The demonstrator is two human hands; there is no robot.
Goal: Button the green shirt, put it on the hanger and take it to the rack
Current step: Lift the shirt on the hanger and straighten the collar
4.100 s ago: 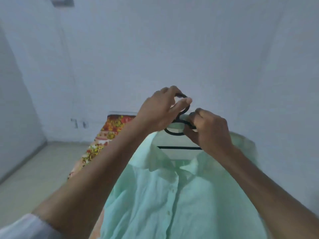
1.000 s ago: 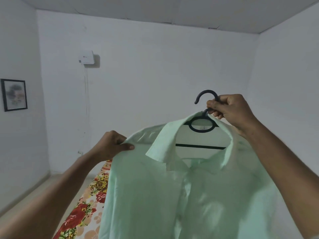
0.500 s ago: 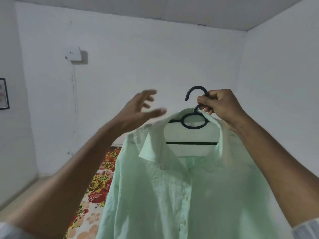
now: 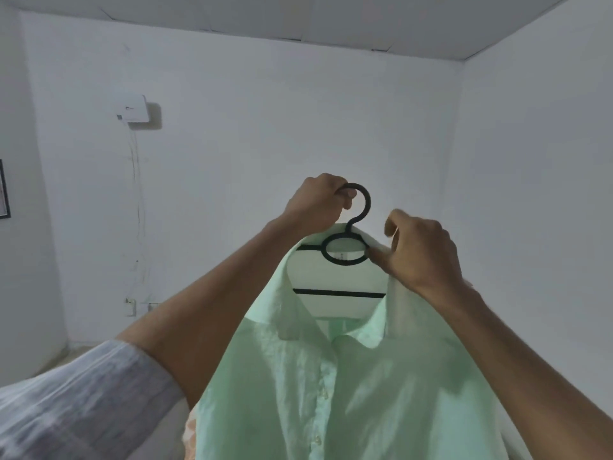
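You held the green shirt [image 4: 348, 386] up in front of you, hung on a black hanger [image 4: 345, 250], with the white wall [image 4: 265, 127] behind it. Your left hand [image 4: 318, 202] was curled round the tip of the hanger's hook [image 4: 363, 202], gripping it from the left side. Your right hand [image 4: 419, 250] pinched the shirt's collar [image 4: 378, 249] just beside the hanger's round loop, thumb pressed against the cloth, the other fingers bent. The hanger's lower bar [image 4: 338, 293] showed across the open neck. The front of the shirt was closed, and buttons [image 4: 323, 393] ran down the placket. A grey striped sleeve [image 4: 83, 403] covered your left upper arm. A small white box [image 4: 134, 109] was fixed on the wall at upper left, with a cable [image 4: 136, 180] hanging below it. A wall socket [image 4: 130, 307] sat lower down.
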